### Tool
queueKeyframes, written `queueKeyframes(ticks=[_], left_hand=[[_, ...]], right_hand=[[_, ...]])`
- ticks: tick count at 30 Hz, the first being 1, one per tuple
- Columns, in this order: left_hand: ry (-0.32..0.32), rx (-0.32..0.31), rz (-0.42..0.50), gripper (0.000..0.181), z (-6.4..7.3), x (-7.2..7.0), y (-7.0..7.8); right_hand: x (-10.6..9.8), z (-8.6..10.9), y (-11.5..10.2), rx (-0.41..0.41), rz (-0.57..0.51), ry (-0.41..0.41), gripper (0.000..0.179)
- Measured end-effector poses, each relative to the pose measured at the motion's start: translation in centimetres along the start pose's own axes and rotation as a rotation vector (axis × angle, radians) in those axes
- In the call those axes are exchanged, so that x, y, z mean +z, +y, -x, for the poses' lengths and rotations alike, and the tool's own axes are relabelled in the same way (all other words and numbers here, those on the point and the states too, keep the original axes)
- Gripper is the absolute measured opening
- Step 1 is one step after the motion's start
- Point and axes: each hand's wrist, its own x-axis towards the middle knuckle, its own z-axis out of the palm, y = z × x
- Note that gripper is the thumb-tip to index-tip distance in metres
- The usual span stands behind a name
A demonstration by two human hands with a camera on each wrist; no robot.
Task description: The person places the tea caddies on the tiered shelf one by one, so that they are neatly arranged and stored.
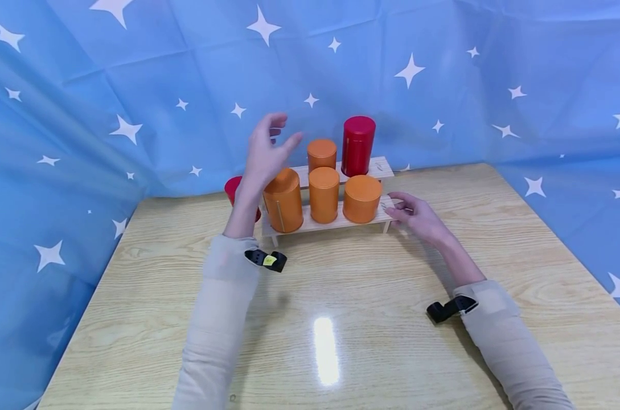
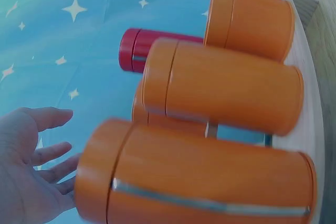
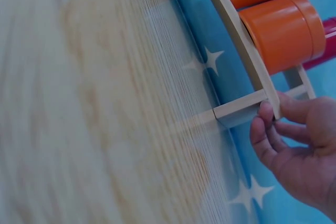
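Note:
A two-step wooden rack (image 1: 384,213) bears several lidded canisters. On its lower step stand a tall orange canister (image 1: 283,205), a slimmer orange canister (image 1: 324,196) and a short, wide orange canister (image 1: 362,199). Behind them on the upper step are another orange canister (image 1: 322,152) and a tall red canister (image 1: 358,147). My left hand (image 1: 266,151) hovers over the rack's left end, fingers spread and loosely bent, holding nothing. With thumb and fingers, my right hand (image 3: 302,140) pinches the right end of the lower step. My left forearm partly hides a red canister (image 1: 233,188).
The rack stands near the back of a wood-grain table (image 1: 371,319), before a blue curtain (image 1: 197,68) with white stars. A black wrist camera (image 1: 266,260) is strapped to the left sleeve, and another wrist camera (image 1: 450,308) to the right one.

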Motion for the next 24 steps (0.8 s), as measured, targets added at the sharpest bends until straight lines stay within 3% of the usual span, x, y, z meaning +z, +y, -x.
queueKeyframes(ticks=[16, 24], left_hand=[[0.091, -0.125, -0.032, 0.053, 3.2, -4.2, -6.5], [0.084, -0.257, -0.091, 0.065, 5.1, -5.3, -9.4]], right_hand=[[-0.1, -0.3, 0.2, -0.002, 0.013, 0.003, 0.062], [0.1, 1.0, -2.4, 0.008, -0.002, -0.009, 0.058]])
